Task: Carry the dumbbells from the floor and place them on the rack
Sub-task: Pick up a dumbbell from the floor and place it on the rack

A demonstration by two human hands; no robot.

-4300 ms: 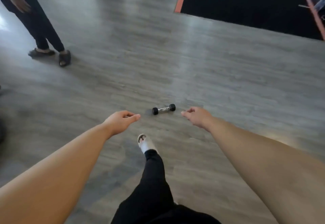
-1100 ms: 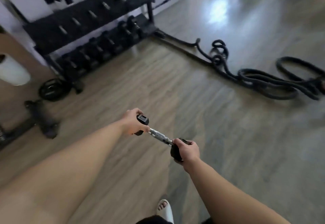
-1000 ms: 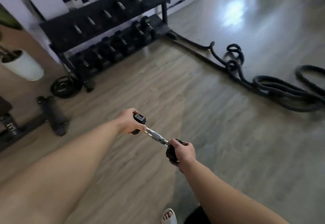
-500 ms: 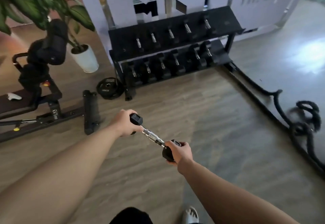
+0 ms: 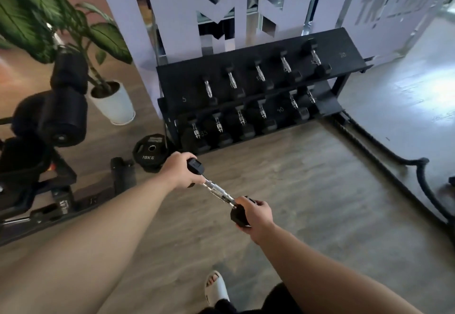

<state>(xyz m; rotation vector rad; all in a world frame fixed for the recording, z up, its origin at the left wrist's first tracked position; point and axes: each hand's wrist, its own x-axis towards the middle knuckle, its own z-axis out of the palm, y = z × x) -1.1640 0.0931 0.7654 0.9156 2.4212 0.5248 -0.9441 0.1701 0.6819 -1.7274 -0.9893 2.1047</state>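
a two-tier black dumbbell rack (image 5: pixel 349 50) fills the upper middle of the frame, standing against a pale cut-out wall panel, with rows of dark dumbbells already resting on both tiers. a bare stretch marked with a small number shows at the left end of the top tier, and another at its right end. wood-look floor (image 5: pixel 295 185) spreads across the centre. a weight bench (image 5: pixel 37 141) and a potted plant (image 5: pixel 108 101) sit at the left edge, a round weight plate (image 5: pixel 150 152) lies just left of the rack's foot, and a thick black rope (image 5: pixel 384 156) trails down the right side.

likely risks: both hands hold the heads rather than the bar, so a head could slip from the palm and drop toward the sandalled foot (image 5: pixel 218 287) at the bottom of the frame. the plate, the bench foot and the rope near the path could trip the walker. lowering the weight onto a crowded slot could pinch fingers between heads.

both arms reach forward from the bottom corners, nearly straight. the small dumbbell (image 5: pixel 219 191) is held in the air at the centre, well short of the rack, slanting from upper left to lower right. the left hand (image 5: pixel 181 174) is curled closed around the upper head; the right hand (image 5: pixel 256 215) is wrapped around the lower head, with the chrome bar bare between them.
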